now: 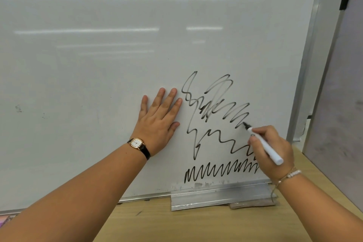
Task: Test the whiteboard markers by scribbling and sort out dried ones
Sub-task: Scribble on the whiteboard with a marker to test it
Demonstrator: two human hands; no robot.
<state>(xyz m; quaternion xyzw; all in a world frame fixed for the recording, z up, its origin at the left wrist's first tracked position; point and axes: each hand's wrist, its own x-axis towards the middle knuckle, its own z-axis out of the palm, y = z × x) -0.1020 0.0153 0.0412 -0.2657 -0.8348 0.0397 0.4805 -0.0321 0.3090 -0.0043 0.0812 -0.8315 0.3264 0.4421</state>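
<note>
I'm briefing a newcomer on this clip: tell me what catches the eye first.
Black scribbles fill the whiteboard's lower right. The right hand holds a white marker, tip at their right edge. The left hand, a watch on its wrist, lies flat on the whiteboard beside them.

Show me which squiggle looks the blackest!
The bottom squiggle, the tight zigzag row above the metal tray. It is solid black; the top squiggle looks faded grey, the middle squiggle thinner.

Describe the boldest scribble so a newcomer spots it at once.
On the large white whiteboard, look low, just above the grey metal tray. The tight black zigzag row there is darker and more even than the loose, greyer scribbles above it.
</note>
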